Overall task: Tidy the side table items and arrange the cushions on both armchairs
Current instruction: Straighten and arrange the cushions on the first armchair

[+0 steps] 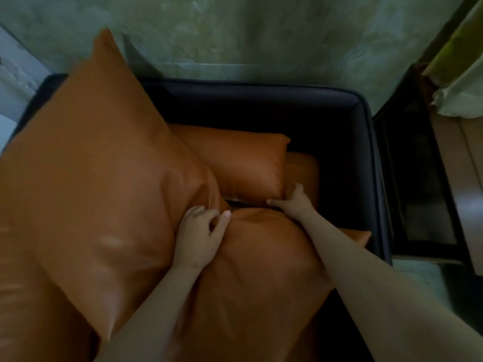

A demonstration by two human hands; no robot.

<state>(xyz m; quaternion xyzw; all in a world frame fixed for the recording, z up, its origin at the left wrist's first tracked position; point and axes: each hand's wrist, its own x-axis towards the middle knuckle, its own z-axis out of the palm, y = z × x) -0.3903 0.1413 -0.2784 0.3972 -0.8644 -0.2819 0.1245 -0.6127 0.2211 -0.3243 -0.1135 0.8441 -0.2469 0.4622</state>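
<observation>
Three orange cushions fill a dark navy armchair (366, 142). A large cushion (91, 178) stands tilted at the left, lifted off the seat. My left hand (201, 233) is shut on its lower right corner. A smaller cushion (243, 160) leans against the chair's back. My right hand (292, 202) grips that small cushion's bottom right corner, thumb stretched along its lower edge. A third cushion (261, 270) lies flat on the seat under both forearms. The orange seat pad (305, 173) shows behind my right hand.
A dark side table (423, 199) with a glassy top stands right of the armchair. A wooden surface (465, 158) and a pale bundle (460, 100) are at the far right. A mottled green-grey wall (235, 30) is behind the chair.
</observation>
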